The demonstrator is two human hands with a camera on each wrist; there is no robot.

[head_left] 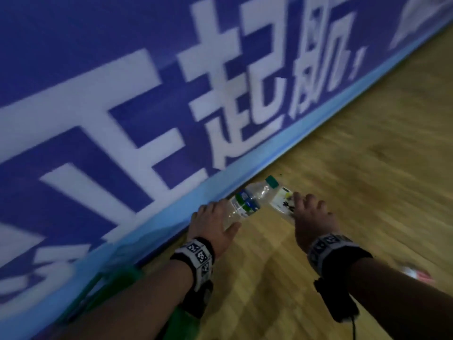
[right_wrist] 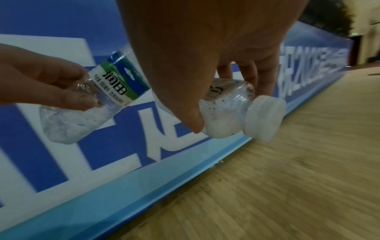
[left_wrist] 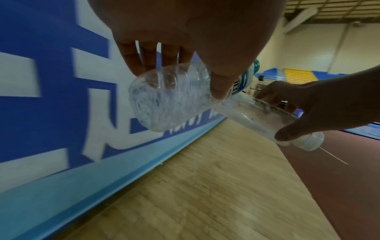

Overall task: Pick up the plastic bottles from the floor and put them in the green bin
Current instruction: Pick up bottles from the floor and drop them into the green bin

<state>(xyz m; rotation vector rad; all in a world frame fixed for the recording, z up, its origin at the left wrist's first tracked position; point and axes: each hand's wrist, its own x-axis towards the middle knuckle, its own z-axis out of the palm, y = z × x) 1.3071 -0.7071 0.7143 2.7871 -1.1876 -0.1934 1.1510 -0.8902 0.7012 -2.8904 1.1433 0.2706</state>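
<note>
Two forearms reaching out in the head view, marker-printed wristband on each wrist. Bit of green bin peeking out under the left arm, mostly hidden and blurry.

Left hand wrapped around the bottom half of a crumpled clear water bottle with a blue-green label and teal cap, fingers on one side, thumb on the other. Held off the floor, tilted, cap pointing away from the body.

Right hand clamped on a second clear bottle with a white cap, thumb on the near side, fingers over the top. Lying roughly sideways in the grip, also up off the floor. White label with dark writing, too smeared to read. Both bottles just beside each other, maybe touching, hard to say.

Light wooden floor below, everything motion-blurred. Some reddish-labelled thing lying on the floor past the right forearm, too blurry to name.

Behind it all, blue banner with big white Chinese characters along the floor edge, pale blue strip at the base. Way back in the left wrist view, blue and yellow stands.
</note>
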